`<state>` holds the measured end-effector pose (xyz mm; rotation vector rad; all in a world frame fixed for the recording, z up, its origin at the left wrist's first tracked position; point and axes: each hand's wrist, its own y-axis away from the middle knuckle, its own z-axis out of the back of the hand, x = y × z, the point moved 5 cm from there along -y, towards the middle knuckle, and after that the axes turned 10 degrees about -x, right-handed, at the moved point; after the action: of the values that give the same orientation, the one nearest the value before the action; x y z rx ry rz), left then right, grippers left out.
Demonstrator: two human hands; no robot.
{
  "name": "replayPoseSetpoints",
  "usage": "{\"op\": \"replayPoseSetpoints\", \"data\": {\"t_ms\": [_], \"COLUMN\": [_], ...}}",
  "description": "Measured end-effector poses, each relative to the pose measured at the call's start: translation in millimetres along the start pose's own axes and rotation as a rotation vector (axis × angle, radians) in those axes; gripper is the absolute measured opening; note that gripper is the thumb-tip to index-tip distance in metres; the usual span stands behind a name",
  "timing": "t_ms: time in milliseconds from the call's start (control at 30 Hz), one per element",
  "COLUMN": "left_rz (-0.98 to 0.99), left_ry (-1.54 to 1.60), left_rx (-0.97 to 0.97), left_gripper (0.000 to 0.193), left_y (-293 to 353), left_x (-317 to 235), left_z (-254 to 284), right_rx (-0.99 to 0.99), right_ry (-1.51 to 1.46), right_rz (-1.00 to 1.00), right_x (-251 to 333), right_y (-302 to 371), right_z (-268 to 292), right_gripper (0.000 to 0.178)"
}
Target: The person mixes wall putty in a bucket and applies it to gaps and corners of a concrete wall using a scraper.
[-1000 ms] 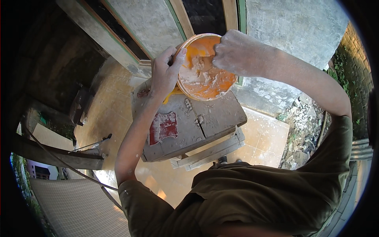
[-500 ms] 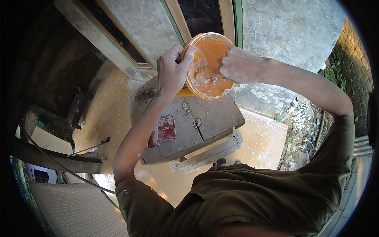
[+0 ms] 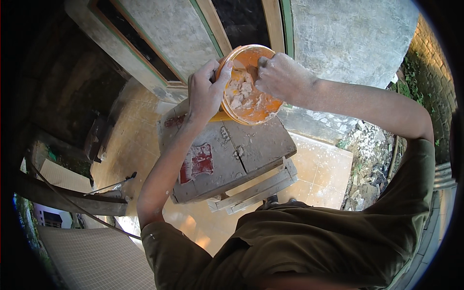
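At the lower rim of the view, an olive-brown shirt [image 3: 319, 237], soft and creased, with bare, dusty forearms reaching upward and open room between them. Farther up, the left hand [image 3: 203, 92], clamped on the rim of an orange bucket [image 3: 266, 108], thumb over the edge, fingers round the outside. Across the mouth, the right hand [image 3: 285, 79], fingers curled narrow and reaching inside; fingertips hidden, so impossible to tell whether closed on a tool. Bucket round, tilted, mouth toward the viewer, above the far part of a table [image 3: 266, 140]; impossible to tell whether touching the top. Inside, pale, lumpy paste [image 3: 240, 92], thick against smooth orange walls. On the tabletop, straight grey edges, a dark seam and crusts of dried smears; toward the left edge, a flat red plate [image 3: 202, 159], roughly rectangular, streaked whitish. Below the near edge, weathered wooden rails [image 3: 256, 192]. Right of the table, a broad strip of tan tile floor [image 3: 316, 166], speckled white, ending in a straight edge beside jagged rubble [image 3: 365, 164]. Farthest, a mottled grey wall [image 3: 348, 38], with a green-edged wooden frame [image 3: 273, 24] around a dark panel.
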<state>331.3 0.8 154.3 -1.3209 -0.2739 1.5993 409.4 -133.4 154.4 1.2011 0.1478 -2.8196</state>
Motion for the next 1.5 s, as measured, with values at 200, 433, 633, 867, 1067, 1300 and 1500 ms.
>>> {"op": "replayPoseSetpoints", "data": {"t_ms": [200, 433, 633, 867, 1067, 1300, 1500], "left_rz": [0.023, 0.054, 0.046, 0.045, 0.001, 0.008, 0.023], "left_ry": [-0.096, -0.067, -0.024, -0.041, -0.105, -0.06, -0.009], "left_rx": [0.007, -0.048, -0.026, -0.064, -0.017, 0.012, -0.069], "left_gripper": [0.036, 0.041, 0.042, 0.041, 0.039, 0.035, 0.036], "left_y": [-1.0, -20.8, -26.0, -24.7, -13.3, -1.2, -7.0], "left_x": [-13.0, 12.8, 16.1, 14.5, 2.1, -9.3, 5.8], "left_z": [-4.0, 4.4, -1.5, 3.5, 3.2, 0.5, 4.4], "right_rx": [-0.071, 0.005, -0.31, 0.075, -0.16, 0.085, 0.142], "right_ry": [0.142, -0.177, -0.078, -0.515, -0.758, -0.36, -0.706], "right_rz": [-0.038, -0.01, -0.155, -0.174, -0.271, -0.181, -0.269], "right_x": [6.1, 1.3, -13.3, -5.8, -25.9, -4.0, -9.6], "right_y": [-17.3, -19.1, -28.0, -43.8, -21.2, -35.1, -23.9], "right_z": [-2.9, -8.5, 2.9, -24.2, -11.8, -8.3, -12.0], "right_gripper": [0.017, 0.037, 0.037, 0.032, 0.023, 0.03, 0.037]}}
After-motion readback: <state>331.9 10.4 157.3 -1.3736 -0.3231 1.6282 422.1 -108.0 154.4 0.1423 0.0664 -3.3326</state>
